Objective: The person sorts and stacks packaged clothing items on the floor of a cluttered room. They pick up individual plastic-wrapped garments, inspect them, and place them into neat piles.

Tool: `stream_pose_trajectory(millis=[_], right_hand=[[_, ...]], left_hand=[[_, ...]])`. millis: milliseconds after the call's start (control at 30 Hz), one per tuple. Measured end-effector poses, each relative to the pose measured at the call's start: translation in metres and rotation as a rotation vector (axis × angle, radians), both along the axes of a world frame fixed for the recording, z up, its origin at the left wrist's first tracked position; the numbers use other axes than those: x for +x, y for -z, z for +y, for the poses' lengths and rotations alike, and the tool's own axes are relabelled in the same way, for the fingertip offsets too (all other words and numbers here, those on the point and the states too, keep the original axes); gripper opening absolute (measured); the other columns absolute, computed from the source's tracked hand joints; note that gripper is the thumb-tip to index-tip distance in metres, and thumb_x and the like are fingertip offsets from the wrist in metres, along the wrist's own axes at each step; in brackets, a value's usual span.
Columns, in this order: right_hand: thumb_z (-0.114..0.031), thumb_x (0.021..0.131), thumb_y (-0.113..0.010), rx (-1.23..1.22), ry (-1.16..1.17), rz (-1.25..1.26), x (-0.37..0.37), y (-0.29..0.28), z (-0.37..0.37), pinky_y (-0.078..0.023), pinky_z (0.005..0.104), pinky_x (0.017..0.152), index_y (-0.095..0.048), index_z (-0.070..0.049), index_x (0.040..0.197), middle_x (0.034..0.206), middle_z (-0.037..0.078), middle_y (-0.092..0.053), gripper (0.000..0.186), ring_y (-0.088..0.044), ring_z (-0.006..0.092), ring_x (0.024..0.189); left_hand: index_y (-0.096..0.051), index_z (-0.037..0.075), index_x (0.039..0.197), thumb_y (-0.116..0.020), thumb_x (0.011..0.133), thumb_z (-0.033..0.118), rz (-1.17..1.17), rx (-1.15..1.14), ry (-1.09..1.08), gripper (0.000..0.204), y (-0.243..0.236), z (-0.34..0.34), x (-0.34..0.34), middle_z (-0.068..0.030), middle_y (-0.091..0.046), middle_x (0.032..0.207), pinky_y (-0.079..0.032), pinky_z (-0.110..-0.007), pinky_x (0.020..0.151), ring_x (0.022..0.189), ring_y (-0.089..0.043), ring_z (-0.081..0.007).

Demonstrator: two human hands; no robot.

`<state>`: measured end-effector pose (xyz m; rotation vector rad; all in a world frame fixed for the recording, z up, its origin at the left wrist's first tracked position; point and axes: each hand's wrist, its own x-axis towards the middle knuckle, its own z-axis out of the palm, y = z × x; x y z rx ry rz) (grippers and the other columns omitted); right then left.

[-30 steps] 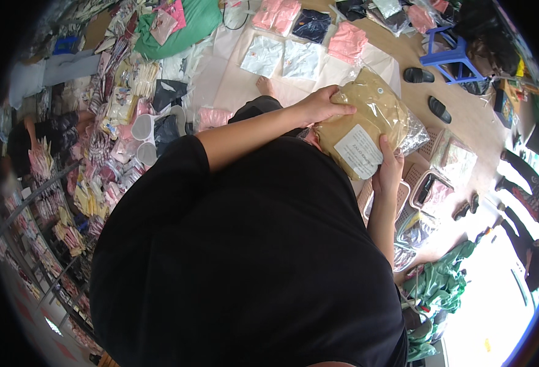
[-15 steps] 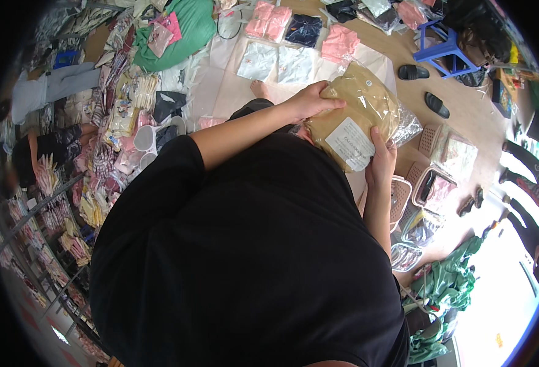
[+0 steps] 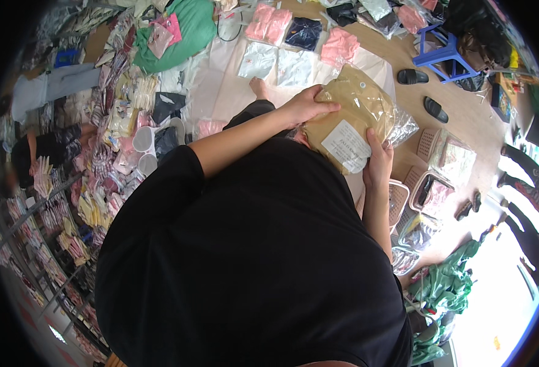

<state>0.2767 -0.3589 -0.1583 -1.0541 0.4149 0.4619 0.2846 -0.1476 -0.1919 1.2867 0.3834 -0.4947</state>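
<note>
A tan folded garment in a clear plastic bag is held up in front of me, a white printed label on its lower part. My left hand grips its left edge, thumb on top and the other fingers hidden beneath. On the lower right side, my right hand pinches the bag with the thumb over the front. Loose clear film sticks out at the bag's right end. Beyond it, folded pink garments, white garments and a navy garment lie on a pale sheet.
Bagged clothes are heaped along the left, where another person is among them. Black slippers, a blue plastic stool and pink baskets stand on the right. Green cloth is bunched at lower right.
The bagged tan garment and both hands have shifted very slightly to the left. My hold on it looks the same. At far left, the other person's arm has moved a little.
</note>
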Motion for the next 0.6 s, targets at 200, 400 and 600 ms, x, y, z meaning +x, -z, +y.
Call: stream_pose_trajectory(millis=[200,400,600], right_hand=[[-0.006,0.086,-0.058,-0.047,0.011,0.005,0.003,0.003,-0.005,-0.048,0.0281,0.078,-0.052,0.004,0.112,0.104,0.012,-0.061,0.029,-0.060,0.0167,0.090],[-0.009,0.088,-0.056,-0.048,0.067,0.047,-0.006,0.002,-0.010,-0.050,0.0276,0.075,-0.054,0.002,0.110,0.102,0.010,-0.062,0.025,-0.062,0.0167,0.087],[-0.007,0.086,-0.058,0.003,0.052,0.092,-0.009,0.004,-0.006,-0.048,0.0278,0.078,-0.052,0.004,0.112,0.103,0.011,-0.061,0.029,-0.061,0.0172,0.089]], left_hand=[[-0.046,-0.001,0.119,-0.071,0.077,0.027,0.002,-0.090,0.005,0.056,0.002,-0.003,0.003,-0.0100,-0.057,0.111,-0.045,-0.028,0.085,0.099,-0.056,-0.0155],[-0.044,-0.002,0.124,-0.071,0.077,0.027,0.008,-0.068,0.066,0.061,-0.002,-0.009,0.008,-0.0109,-0.057,0.112,-0.044,-0.029,0.087,0.101,-0.055,-0.0167],[-0.043,-0.002,0.124,-0.070,0.077,0.028,0.074,0.102,0.136,0.062,-0.009,-0.003,0.003,-0.0113,-0.056,0.113,-0.043,-0.028,0.088,0.102,-0.054,-0.0161]])
